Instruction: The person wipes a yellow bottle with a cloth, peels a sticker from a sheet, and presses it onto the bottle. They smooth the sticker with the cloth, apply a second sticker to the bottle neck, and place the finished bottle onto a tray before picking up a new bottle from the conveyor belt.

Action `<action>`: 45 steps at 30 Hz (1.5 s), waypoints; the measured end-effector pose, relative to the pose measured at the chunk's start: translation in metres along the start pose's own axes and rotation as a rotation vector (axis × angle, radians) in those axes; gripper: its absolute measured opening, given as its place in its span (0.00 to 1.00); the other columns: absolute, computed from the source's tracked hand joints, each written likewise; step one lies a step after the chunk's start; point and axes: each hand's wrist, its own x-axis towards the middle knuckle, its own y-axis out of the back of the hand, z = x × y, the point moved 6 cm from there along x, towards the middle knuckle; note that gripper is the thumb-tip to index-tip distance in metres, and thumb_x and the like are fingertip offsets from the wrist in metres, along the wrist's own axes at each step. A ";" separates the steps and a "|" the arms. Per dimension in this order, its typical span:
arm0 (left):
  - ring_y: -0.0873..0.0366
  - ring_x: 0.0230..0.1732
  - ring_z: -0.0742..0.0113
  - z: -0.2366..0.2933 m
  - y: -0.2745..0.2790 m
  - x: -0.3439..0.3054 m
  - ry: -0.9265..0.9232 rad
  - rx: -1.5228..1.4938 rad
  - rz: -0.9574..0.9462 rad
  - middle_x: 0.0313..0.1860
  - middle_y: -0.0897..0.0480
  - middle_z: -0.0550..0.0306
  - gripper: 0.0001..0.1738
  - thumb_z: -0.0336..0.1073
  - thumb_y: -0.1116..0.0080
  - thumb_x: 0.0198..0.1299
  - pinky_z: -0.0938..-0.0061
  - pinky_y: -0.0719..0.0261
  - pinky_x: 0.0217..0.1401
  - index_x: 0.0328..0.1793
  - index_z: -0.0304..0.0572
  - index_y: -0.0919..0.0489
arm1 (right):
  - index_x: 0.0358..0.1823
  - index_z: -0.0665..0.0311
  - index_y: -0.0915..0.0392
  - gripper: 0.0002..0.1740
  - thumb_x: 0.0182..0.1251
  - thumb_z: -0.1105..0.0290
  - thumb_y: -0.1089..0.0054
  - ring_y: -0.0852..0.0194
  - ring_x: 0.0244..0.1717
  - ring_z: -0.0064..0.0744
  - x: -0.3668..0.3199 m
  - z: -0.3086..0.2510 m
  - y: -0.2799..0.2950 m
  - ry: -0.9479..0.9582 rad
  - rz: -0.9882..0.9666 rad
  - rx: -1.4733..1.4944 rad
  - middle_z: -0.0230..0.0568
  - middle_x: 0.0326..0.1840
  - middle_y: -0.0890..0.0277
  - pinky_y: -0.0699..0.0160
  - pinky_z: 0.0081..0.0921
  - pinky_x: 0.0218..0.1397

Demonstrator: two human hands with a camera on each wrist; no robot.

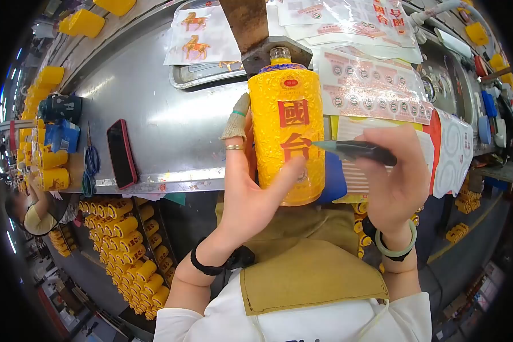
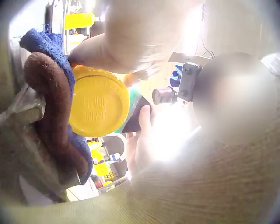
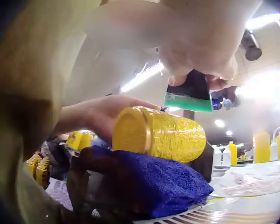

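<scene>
A yellow textured bottle (image 1: 286, 137) with red characters and a bare glass neck lies with its neck against a dark metal holder (image 1: 251, 34). My left hand (image 1: 248, 199) grips its left side, the thumb across the front near the base; one finger wears a cloth cover. My right hand (image 1: 398, 171) pinches a dark scraper (image 1: 362, 151) with a green edge, held at the bottle's right side. In the right wrist view the scraper (image 3: 190, 91) is above the bottle (image 3: 161, 135), apart from it. A blue cloth (image 3: 163, 182) lies under the bottle.
Printed sticker sheets (image 1: 376, 85) lie to the right, and horse stickers (image 1: 195, 37) on a metal tray (image 1: 202, 80) at the back. A red-edged phone (image 1: 122, 154) and scissors (image 1: 90, 165) are at left. Many yellow bottles (image 1: 125, 245) are stacked below the bench.
</scene>
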 end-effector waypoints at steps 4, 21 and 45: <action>0.37 0.80 0.57 -0.018 0.023 0.001 0.084 -0.138 0.080 0.81 0.39 0.42 0.36 0.42 0.58 0.83 0.58 0.37 0.81 0.88 0.35 0.55 | 0.43 0.55 0.13 0.15 0.51 0.71 0.30 0.27 0.38 0.27 -0.009 -0.036 -0.022 0.532 -0.246 -0.233 0.26 0.46 0.19 0.30 0.22 0.37; 0.44 0.84 0.43 -0.019 0.031 -0.040 -0.355 0.198 -0.071 0.85 0.44 0.35 0.49 0.53 0.43 0.69 0.52 0.45 0.84 0.87 0.35 0.50 | 0.43 0.48 0.12 0.15 0.51 0.68 0.33 0.26 0.42 0.24 -0.021 -0.033 -0.007 0.432 -0.245 -0.197 0.18 0.45 0.15 0.30 0.28 0.41; 0.27 0.73 0.50 -0.010 0.029 -0.045 -0.607 0.791 0.038 0.72 0.26 0.45 0.39 0.27 0.20 0.47 0.60 0.25 0.74 0.68 0.30 0.22 | 0.47 0.67 0.20 0.12 0.63 0.81 0.34 0.28 0.31 0.38 -0.078 0.009 -0.001 -0.498 -0.071 0.002 0.44 0.36 0.27 0.27 0.29 0.35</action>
